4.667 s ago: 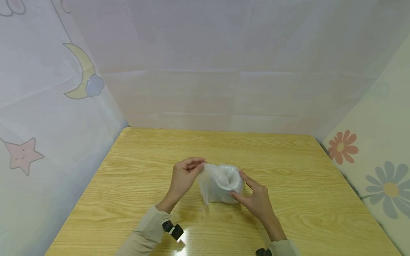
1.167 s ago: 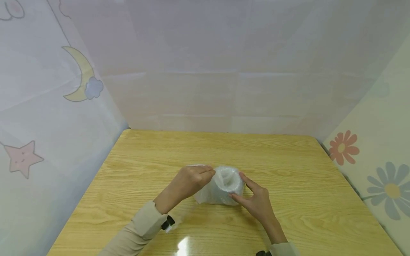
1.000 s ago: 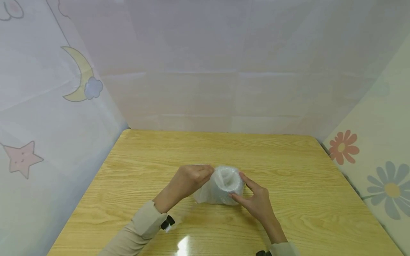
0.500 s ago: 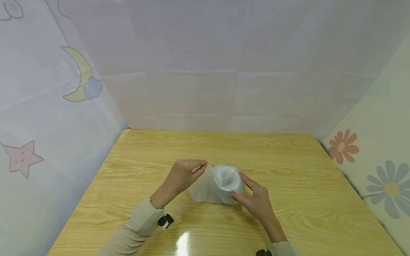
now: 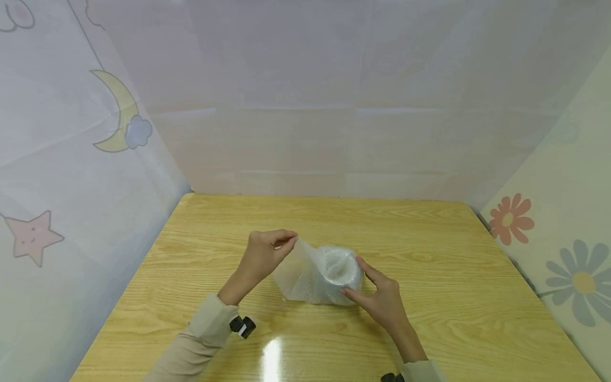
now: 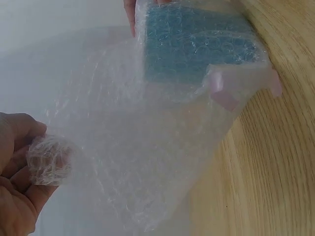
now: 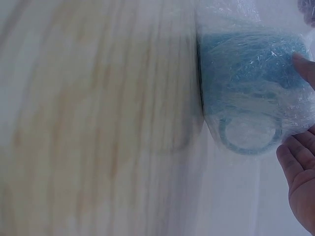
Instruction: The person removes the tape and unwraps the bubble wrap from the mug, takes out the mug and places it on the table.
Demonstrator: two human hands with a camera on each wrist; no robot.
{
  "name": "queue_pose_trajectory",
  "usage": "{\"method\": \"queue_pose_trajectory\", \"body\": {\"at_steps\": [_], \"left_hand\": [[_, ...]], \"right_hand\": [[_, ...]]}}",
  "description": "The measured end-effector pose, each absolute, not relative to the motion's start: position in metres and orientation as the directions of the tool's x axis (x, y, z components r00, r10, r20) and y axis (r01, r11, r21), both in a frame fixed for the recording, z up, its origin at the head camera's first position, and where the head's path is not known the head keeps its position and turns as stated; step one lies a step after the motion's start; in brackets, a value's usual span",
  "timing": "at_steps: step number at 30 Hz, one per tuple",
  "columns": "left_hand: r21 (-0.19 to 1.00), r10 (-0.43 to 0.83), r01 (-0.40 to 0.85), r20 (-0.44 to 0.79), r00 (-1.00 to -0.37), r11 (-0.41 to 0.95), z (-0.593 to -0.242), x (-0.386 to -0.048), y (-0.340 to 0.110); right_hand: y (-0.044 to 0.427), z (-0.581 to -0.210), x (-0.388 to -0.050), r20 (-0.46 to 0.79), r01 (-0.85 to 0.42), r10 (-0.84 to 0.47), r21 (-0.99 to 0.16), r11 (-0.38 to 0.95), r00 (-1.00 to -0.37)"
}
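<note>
A blue mug [image 7: 246, 61] stands on the table, wrapped in clear bubble wrap [image 5: 303, 276]; its ring-shaped handle [image 7: 251, 135] shows through the layers in the right wrist view. My left hand [image 5: 260, 257] pinches a bunched corner of the loose sheet and holds it raised, away to the mug's left. On the other side, my right hand [image 5: 382, 300] grips the wrapped mug, thumb in front and fingers behind. In the left wrist view a pinkish strip, perhaps tape [image 6: 222, 91], clings to the wrap's lower edge.
The wooden table [image 5: 215, 223] bears a glare spot near its front. Printed sheets stand as walls on its left, back [image 5: 305, 138] and right sides. Black wrist cameras sit at both sleeves.
My left hand, close against the mug a second ago, has drawn up and leftward with the wrap's corner, spreading the sheet. My right hand and the mug have stayed put.
</note>
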State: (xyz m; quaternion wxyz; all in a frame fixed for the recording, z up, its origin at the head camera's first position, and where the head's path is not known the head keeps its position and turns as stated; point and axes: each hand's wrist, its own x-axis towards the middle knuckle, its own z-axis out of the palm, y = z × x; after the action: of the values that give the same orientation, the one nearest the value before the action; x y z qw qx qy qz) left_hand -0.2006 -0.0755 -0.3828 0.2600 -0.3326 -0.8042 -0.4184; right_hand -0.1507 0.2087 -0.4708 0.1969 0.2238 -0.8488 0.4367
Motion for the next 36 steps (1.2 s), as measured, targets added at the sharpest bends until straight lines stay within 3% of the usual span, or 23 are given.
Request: {"method": "queue_pose_trajectory", "body": {"at_steps": [8, 21, 36], "left_hand": [[0.621, 0.247, 0.675, 0.636, -0.731, 0.399, -0.387, -0.204, -0.085], [0.883, 0.083, 0.373, 0.364, -0.928, 0.286, -0.398, -0.211, -0.104], [0.971, -0.009, 0.164, 0.168, -0.986, 0.175, -0.403, -0.218, -0.113]], "right_hand": [[0.208, -0.470, -0.151, 0.529, -0.547, -0.205, -0.645, 0.534, -0.824], [0.207, -0.470, -0.150, 0.527, -0.543, -0.201, -0.648, 0.533, -0.826], [0.207, -0.471, -0.150, 0.524, -0.543, -0.199, -0.661, 0.518, -0.828]]}}
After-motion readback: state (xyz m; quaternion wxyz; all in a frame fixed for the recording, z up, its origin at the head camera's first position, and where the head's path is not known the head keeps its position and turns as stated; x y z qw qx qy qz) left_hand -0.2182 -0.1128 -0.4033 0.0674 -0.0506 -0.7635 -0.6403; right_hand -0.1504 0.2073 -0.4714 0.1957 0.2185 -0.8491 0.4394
